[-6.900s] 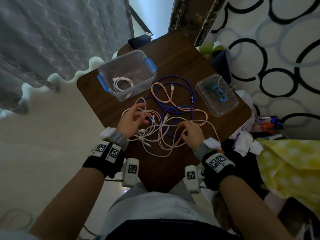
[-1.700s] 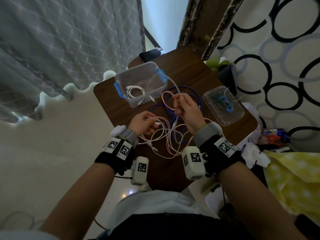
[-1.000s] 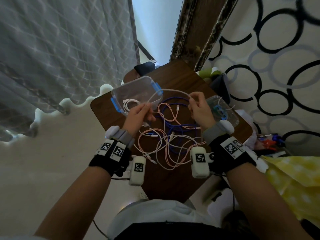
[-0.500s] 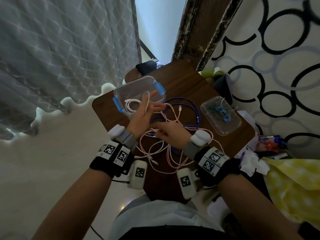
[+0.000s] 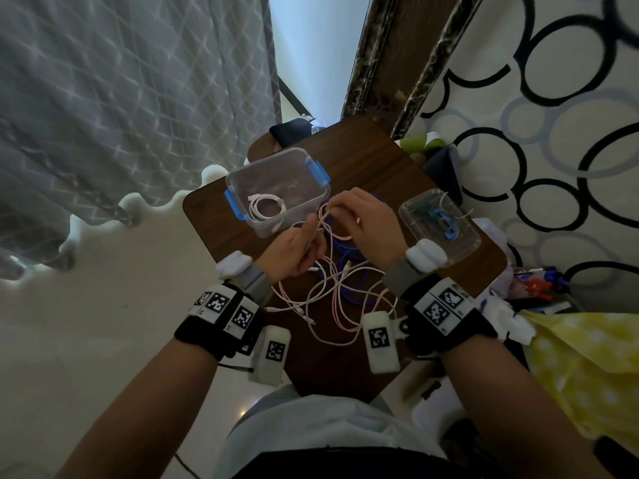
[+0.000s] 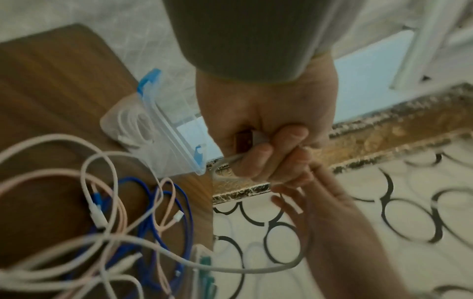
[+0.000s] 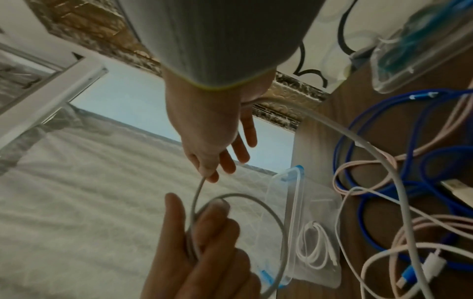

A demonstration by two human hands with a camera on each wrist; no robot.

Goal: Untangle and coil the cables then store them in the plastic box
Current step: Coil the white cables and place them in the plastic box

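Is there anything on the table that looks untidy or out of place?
Yes: pink, white and blue cables lie tangled on the table, only one white coil sits in the box, and its lid lies apart.

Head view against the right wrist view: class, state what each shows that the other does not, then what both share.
Only the head view shows both wristbands and the lid resting right of the tangle. Only the right wrist view shows the white cable forming a loop at the left hand, pinched by the right hand. Both show the plastic box holding a coiled white cable.
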